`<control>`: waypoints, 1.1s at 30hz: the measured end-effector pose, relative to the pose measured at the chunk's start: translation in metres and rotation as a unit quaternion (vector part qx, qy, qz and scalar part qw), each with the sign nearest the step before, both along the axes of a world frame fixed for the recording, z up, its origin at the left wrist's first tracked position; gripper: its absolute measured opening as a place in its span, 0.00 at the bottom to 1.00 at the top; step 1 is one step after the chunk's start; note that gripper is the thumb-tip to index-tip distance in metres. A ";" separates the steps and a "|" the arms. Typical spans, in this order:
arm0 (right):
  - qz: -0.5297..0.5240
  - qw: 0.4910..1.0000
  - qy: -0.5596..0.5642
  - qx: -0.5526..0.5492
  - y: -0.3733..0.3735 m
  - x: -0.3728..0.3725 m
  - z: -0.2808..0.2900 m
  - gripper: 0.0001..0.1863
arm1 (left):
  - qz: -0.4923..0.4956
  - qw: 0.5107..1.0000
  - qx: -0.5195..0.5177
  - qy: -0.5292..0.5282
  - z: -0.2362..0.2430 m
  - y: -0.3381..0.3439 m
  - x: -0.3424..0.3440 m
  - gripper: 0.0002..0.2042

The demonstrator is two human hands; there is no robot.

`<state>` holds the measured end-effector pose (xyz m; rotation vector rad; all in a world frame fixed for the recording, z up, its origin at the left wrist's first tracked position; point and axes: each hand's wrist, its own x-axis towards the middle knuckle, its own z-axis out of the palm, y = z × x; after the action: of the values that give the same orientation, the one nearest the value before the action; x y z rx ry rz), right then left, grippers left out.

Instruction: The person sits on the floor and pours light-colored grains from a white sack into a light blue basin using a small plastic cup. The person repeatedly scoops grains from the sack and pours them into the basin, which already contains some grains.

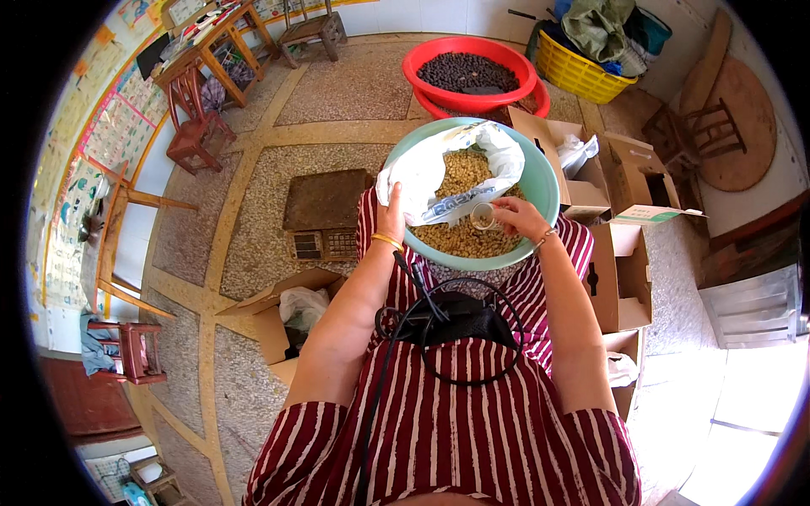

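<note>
A pale green basin [550,181] rests at my lap, with a layer of small yellowish-brown dried pieces [472,244] in its near part. Inside it sits a white plastic bag [419,173], its mouth spread wide and more of the same pieces in it. My left hand [391,216] grips the bag's left side, thumb toward me. With my right hand [521,219] I hold a small clear cup [483,217] by its right edge, over the pieces at the bag's near rim. How full the cup is cannot be made out.
A weighing scale [327,202] stands left of the basin. Open cardboard boxes [620,274] line the right side, and another box [268,333] lies at left. Beyond are a red basin [472,103] of dark round pieces and a yellow basket [582,72]. A black cable [426,337] loops over my lap.
</note>
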<state>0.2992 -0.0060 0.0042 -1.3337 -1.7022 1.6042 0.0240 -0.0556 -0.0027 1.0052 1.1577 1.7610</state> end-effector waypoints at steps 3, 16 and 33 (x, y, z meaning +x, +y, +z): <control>-0.018 0.998 0.043 -0.033 -0.001 -0.001 0.007 0.24 | -0.002 1.000 0.005 0.009 0.004 -0.003 0.000 0.21; -0.140 0.931 -0.109 0.320 0.040 -0.036 0.014 0.28 | 0.015 1.000 0.005 0.003 0.002 0.002 0.003 0.19; -0.108 0.816 -0.286 0.491 0.027 -0.066 0.071 0.28 | -0.013 1.000 -0.010 -0.022 -0.008 0.003 -0.002 0.20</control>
<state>0.2335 0.0212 0.0747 -1.3688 -2.1177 0.0231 0.0220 -0.0528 -0.0111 0.9620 1.1274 1.7391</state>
